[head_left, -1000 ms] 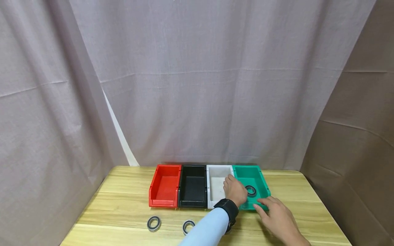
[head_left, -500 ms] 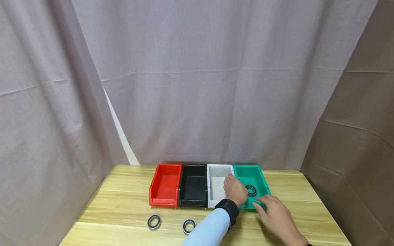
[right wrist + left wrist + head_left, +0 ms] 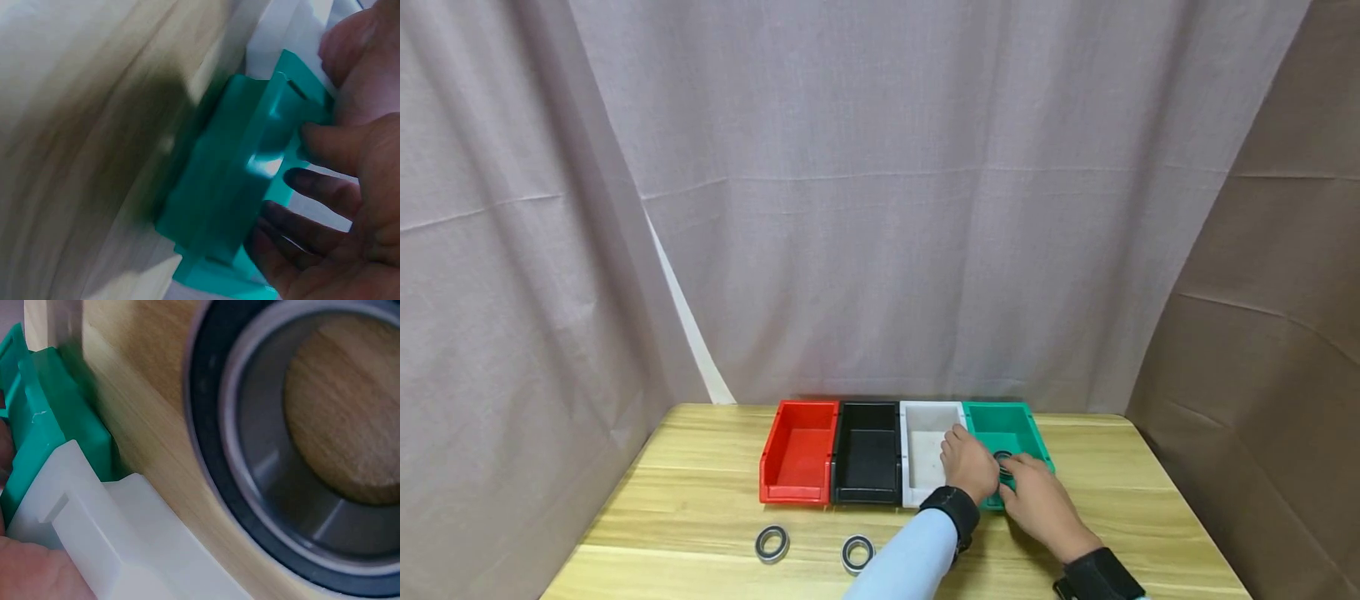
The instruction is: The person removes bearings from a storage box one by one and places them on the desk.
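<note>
My left hand point(image 3: 972, 468) is bent over the white bin point(image 3: 927, 454), beside the wall it shares with the green bin point(image 3: 1003, 421). What its fingertips touch is hidden. My right hand point(image 3: 1037, 500) reaches over the front of the green bin, thumb and fingers apart. A ball bearing point(image 3: 1002, 457) lies in that bin at its fingertips, partly covered. From the right wrist, the fingers point(image 3: 322, 187) curve loosely over the green rim, and no bearing shows between them. Left wrist view: a ball bearing point(image 3: 209, 419) looms large close to the camera, with wood seen through its hole.
A red bin point(image 3: 801, 454) and a black bin point(image 3: 867, 454) complete the row to the left. Two ball bearings lie on the wooden table point(image 3: 692, 483): one bearing point(image 3: 772, 544) in front of the red bin, another bearing point(image 3: 857, 554) beside the left sleeve. Grey curtains hang behind.
My right hand has moved left and further into the green bin, up to the bearing, bringing its wrist strap into view. The left hand stays in place.
</note>
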Demonstrator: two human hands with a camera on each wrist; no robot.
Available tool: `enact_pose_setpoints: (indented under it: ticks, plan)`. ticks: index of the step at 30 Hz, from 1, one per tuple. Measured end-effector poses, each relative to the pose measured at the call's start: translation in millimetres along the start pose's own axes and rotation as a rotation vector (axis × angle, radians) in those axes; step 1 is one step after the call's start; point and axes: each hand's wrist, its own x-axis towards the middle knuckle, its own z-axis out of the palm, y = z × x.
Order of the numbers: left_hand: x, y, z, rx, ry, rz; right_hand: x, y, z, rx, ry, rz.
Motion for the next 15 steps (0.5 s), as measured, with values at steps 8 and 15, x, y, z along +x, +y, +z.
enact_pose_setpoints:
  ticks: [8, 15]
  plan:
    - [-0.8, -0.7, -1.2, -0.04, 0.04, 0.005, 25, 2, 17.1, 0.004, -0.011, 0.046]
    - [-1.1, -1.0, 0.6, -0.086, 0.056, 0.026, 37, 1, 19.9, -0.038, -0.042, 0.021]
